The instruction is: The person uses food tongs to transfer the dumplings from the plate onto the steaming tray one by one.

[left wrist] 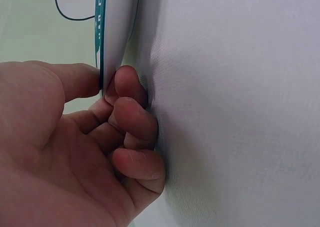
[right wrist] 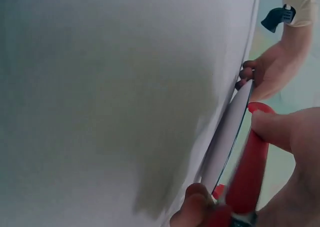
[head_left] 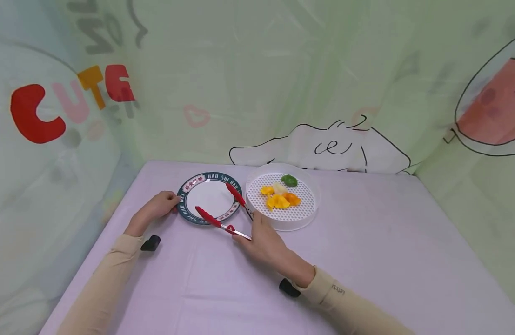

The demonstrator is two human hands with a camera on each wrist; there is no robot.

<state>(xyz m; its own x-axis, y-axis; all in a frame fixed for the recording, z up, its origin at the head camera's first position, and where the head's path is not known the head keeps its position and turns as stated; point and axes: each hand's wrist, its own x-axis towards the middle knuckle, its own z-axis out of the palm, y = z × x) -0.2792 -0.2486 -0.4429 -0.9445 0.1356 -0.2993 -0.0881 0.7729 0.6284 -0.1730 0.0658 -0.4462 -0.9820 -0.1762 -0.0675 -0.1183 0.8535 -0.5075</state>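
Head view shows the work barely begun. The round white plate with a dark green lettered rim point(head_left: 210, 197) is bare of food, and the left hand point(head_left: 158, 207) pinches its near-left edge, thumb above, fingers curled beneath. The right hand point(head_left: 263, 239) has its grip closed round the handle end of the red-tipped metal tongs point(head_left: 224, 211), whose arms spread wide over the plate, holding nothing. Just right of the plate, the white perforated round tray point(head_left: 301, 211) holds all the food: orange and yellow pieces point(head_left: 279, 199) and a green one point(head_left: 289, 180). By my judgement, every piece remains to be moved.
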